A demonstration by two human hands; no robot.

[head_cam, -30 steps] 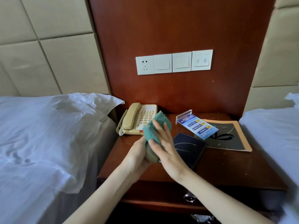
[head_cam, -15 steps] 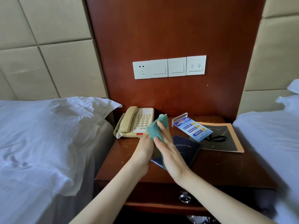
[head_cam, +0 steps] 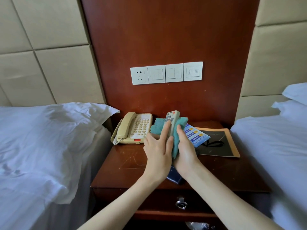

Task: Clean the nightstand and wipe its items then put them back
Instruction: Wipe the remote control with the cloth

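My right hand (head_cam: 186, 147) has its grip closed around the teal cloth (head_cam: 181, 123), a little right of the frame's centre, with the cloth folded round the lower part of the remote (head_cam: 172, 116). Half a second ago that hand lay flat with straight fingers against the cloth, and the remote was completely hidden. Now its top end sticks up out of the cloth, grey buttons and one red button showing.

My left hand (head_cam: 157, 147) has come out from behind the bundle. Its grip is released: the fingers lie straight along the remote's face, the index finger on the buttons, the thumb off to the left against the cloth.

The remote and cloth are held up off the table (head_cam: 126, 165), just right of the beige telephone (head_cam: 134, 128), which sits where it was at the table's back left. The blue card (head_cam: 195, 136) and the black, orange-edged booklet (head_cam: 219, 143) lie behind and to the right of my right hand, unmoved. The dark blue folder (head_cam: 174, 175) is now mostly covered by my wrists, with only a corner showing at lower centre. The switch panel (head_cam: 166, 73) sits lower in the frame than before.
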